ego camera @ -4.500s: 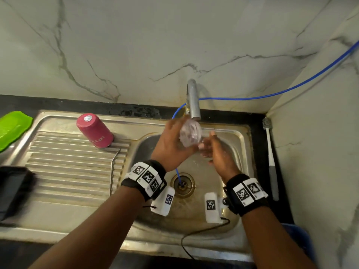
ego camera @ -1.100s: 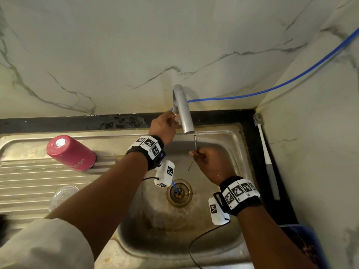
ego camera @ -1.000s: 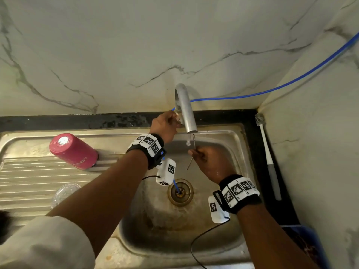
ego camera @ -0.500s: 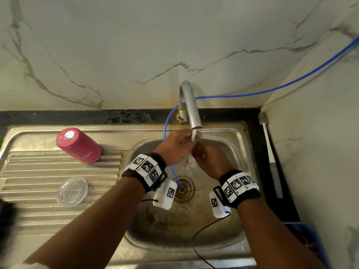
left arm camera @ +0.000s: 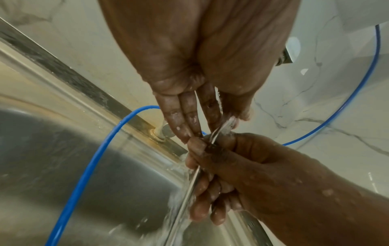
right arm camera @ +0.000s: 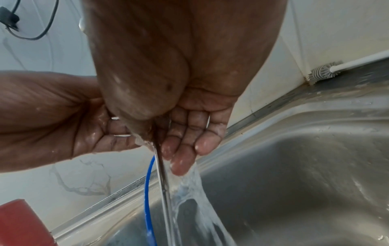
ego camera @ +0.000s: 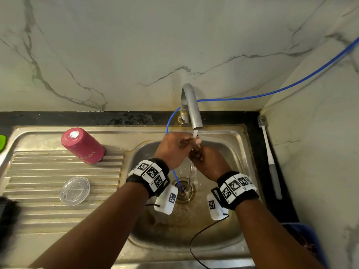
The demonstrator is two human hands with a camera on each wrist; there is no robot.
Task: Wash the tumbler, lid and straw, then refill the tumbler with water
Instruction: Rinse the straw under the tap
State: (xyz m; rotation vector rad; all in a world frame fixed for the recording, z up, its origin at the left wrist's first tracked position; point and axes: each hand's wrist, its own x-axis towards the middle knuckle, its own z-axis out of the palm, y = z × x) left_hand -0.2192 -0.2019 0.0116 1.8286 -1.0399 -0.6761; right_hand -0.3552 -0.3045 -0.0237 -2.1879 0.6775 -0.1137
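Observation:
My right hand [ego camera: 206, 162] grips a thin metal straw [ego camera: 191, 167] upright under the tap's running water [ego camera: 195, 133]. In the right wrist view the straw [right arm camera: 163, 179] hangs below my thumb and fingers with water streaming along it. My left hand [ego camera: 174, 147] lies over the straw's top end, its straight wet fingers [left arm camera: 189, 116] touching the straw [left arm camera: 195, 179] just above my right hand [left arm camera: 221, 166]. The red tumbler [ego camera: 82, 145] stands upside down on the drainboard. The clear lid [ego camera: 74, 190] lies flat in front of it.
The steel tap [ego camera: 191, 105] arches over the sink basin [ego camera: 223, 230]. A blue hose [ego camera: 272, 92] runs along the wall and down into the drain. A white bottle brush [ego camera: 270, 158] lies on the right counter. A green object [ego camera: 2, 141] sits at the far left.
My left hand has come off the tap's base and down onto the straw's top. Water now runs over the straw. The lid, rinsed earlier, lies on the drainboard.

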